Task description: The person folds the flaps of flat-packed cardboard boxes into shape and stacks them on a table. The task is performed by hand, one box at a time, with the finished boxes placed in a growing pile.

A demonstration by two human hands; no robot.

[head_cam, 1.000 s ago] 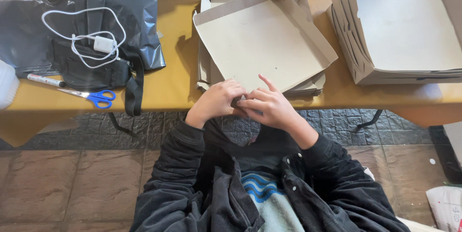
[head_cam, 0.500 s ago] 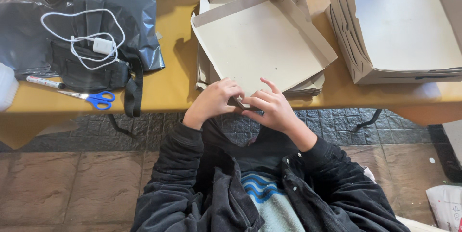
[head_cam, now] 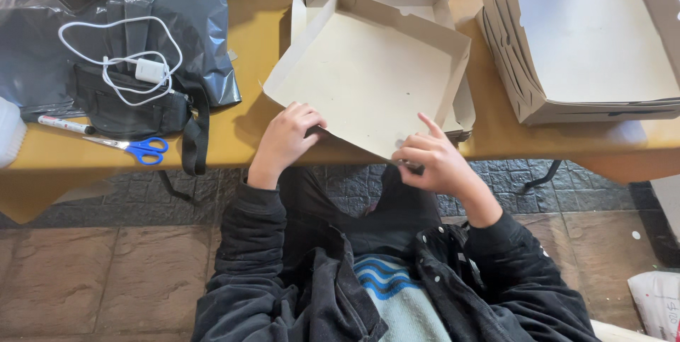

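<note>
A shallow grey cardboard box tray (head_cam: pixel 368 73) lies tilted on top of a pile of flat cardboard at the near edge of a yellow table (head_cam: pixel 248 122). My left hand (head_cam: pixel 285 138) grips the tray's near edge on the left side. My right hand (head_cam: pixel 433 161) pinches the near corner on the right, index finger raised. Both hands are at the table's front edge, apart from each other.
A stack of folded cardboard boxes (head_cam: pixel 588 44) stands at the right. At the left lie blue-handled scissors (head_cam: pixel 134 147), a marker (head_cam: pixel 64 125), a black pouch (head_cam: pixel 131 104), a white charger with cable (head_cam: pixel 142 65) and dark plastic bags (head_cam: pixel 184 23). Stone floor lies below.
My hands were together just below the table edge; they have moved apart and up and now hold the tray's near edge. The view has moved closer.
</note>
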